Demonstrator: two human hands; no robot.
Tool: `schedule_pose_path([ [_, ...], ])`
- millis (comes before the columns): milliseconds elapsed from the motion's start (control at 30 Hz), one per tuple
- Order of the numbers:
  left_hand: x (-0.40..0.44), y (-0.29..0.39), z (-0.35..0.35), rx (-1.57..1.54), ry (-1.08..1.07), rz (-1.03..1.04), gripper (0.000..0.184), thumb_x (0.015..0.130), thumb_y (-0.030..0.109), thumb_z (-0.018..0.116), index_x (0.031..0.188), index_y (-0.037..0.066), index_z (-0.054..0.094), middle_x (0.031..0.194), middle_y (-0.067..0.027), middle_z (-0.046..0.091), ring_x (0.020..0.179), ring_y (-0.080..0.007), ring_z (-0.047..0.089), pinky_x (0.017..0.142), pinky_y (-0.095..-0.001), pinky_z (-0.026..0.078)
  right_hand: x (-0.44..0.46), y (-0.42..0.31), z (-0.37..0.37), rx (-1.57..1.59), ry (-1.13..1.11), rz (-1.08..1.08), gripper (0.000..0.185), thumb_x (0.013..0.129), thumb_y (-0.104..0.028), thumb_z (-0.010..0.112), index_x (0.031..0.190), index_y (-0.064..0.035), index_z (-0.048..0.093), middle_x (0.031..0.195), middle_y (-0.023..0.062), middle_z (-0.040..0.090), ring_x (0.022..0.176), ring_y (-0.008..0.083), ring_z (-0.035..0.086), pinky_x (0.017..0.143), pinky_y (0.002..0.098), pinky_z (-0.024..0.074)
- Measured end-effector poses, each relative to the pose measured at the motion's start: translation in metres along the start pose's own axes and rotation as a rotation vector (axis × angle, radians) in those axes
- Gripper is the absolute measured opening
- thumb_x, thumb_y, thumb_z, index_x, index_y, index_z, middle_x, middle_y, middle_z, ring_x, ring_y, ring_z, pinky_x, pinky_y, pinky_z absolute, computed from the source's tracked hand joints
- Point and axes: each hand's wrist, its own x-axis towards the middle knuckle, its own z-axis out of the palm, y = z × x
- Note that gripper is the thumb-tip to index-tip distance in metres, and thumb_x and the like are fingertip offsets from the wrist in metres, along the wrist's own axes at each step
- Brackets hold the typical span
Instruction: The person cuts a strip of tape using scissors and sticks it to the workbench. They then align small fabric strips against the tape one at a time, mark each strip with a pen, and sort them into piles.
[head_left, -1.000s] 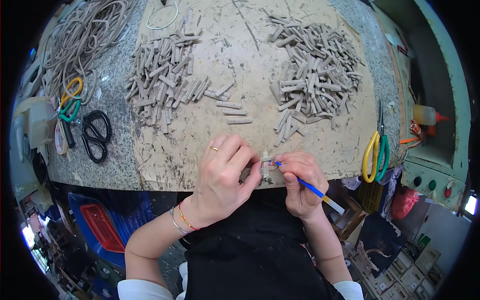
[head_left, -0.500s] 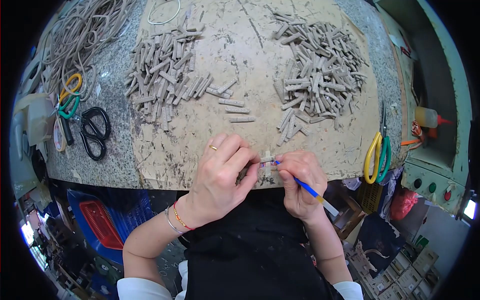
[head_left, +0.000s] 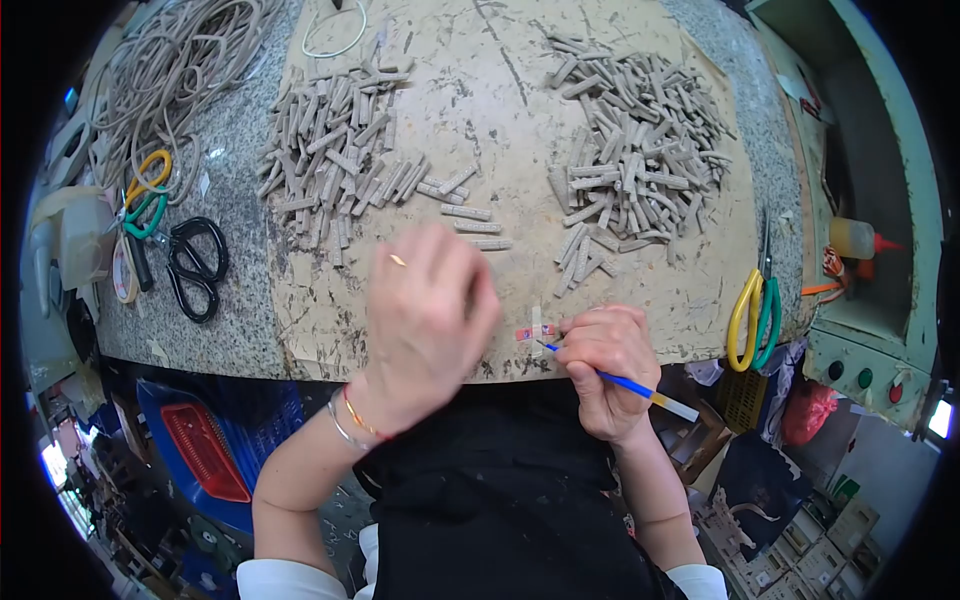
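Note:
My right hand (head_left: 612, 368) grips a blue pen (head_left: 628, 384) with a pale rear end. Its tip points at a small red-and-blue printed strip (head_left: 526, 334), which lies on the work surface with whitish tape (head_left: 537, 318) across it. My left hand (head_left: 428, 305) is raised over the board to the left, smeared by motion, with its fingertips hidden; I cannot see whether it holds anything. Just beyond it lie a few short grey cord pieces (head_left: 478, 227) in a loose row. A larger left pile of cut cord pieces (head_left: 335, 140) sits farther back.
Another heap of cord pieces (head_left: 650, 150) lies at back right. Black-handled scissors (head_left: 195, 268) and long coiled cord (head_left: 180, 60) are on the left. Yellow-and-green-handled scissors (head_left: 757, 315) rest near the right edge, beside a green metal machine (head_left: 860, 345).
My left hand has moved up and left from the printed strip, where a short cord piece lay before. That piece no longer shows there. The pen has tilted slightly flatter in my right hand.

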Motion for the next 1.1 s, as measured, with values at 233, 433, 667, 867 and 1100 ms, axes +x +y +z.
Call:
schedule_pose_path([
  [233, 0.042, 0.029, 0.029, -0.133, 0.011, 0.102, 0.012, 0.081, 0.007, 0.070, 0.082, 0.006, 0.058, 0.082, -0.0096, 0.057, 0.082, -0.0292, 0.058, 0.078, -0.0409, 0.044, -0.002, 0.000, 0.003, 0.048, 0.096, 0.022, 0.008, 0.091, -0.013, 0.070, 0.089, -0.0081, 0.064, 0.083, 0.0047, 0.067, 0.079, 0.0251, 0.067, 0.081, 0.0394, 0.0487],
  [433, 0.039, 0.022, 0.024, -0.077, -0.034, 0.138, 0.014, 0.078, 0.001, 0.069, 0.086, 0.004, 0.058, 0.084, -0.0105, 0.057, 0.083, -0.0294, 0.058, 0.076, -0.0399, 0.045, -0.005, 0.003, 0.003, 0.117, 0.142, 0.024, 0.006, 0.093, -0.011, 0.068, 0.091, -0.0062, 0.064, 0.082, 0.0064, 0.066, 0.077, 0.0259, 0.066, 0.079, 0.0399, 0.0505],
  [667, 0.000, 0.020, -0.002, -0.186, -0.137, 0.219, 0.019, 0.077, -0.004, 0.072, 0.092, 0.002, 0.062, 0.088, -0.0104, 0.059, 0.083, -0.0297, 0.058, 0.073, -0.0388, 0.048, -0.009, 0.006, 0.002, 0.166, 0.205, 0.045, 0.006, 0.094, -0.009, 0.066, 0.096, -0.0031, 0.064, 0.087, 0.0099, 0.067, 0.080, 0.0277, 0.067, 0.077, 0.0382, 0.0523],
  [867, -0.012, 0.014, 0.001, -0.315, -0.124, 0.112, 0.018, 0.077, -0.006, 0.073, 0.093, 0.001, 0.066, 0.087, -0.0104, 0.059, 0.082, -0.0289, 0.059, 0.069, -0.0383, 0.048, -0.006, 0.003, 0.007, 0.145, 0.193, 0.088, 0.008, 0.094, -0.006, 0.067, 0.098, -0.0012, 0.064, 0.094, 0.0132, 0.068, 0.083, 0.0294, 0.067, 0.075, 0.0367, 0.0540],
  [1100, -0.018, 0.016, 0.001, -0.337, -0.096, 0.058, 0.017, 0.077, -0.006, 0.073, 0.090, 0.002, 0.066, 0.085, -0.0099, 0.058, 0.079, -0.0281, 0.057, 0.068, -0.0369, 0.047, -0.006, 0.003, 0.009, 0.057, 0.104, 0.040, 0.011, 0.092, -0.009, 0.070, 0.097, -0.0014, 0.064, 0.095, 0.0139, 0.069, 0.083, 0.0306, 0.068, 0.075, 0.0388, 0.0551],
])
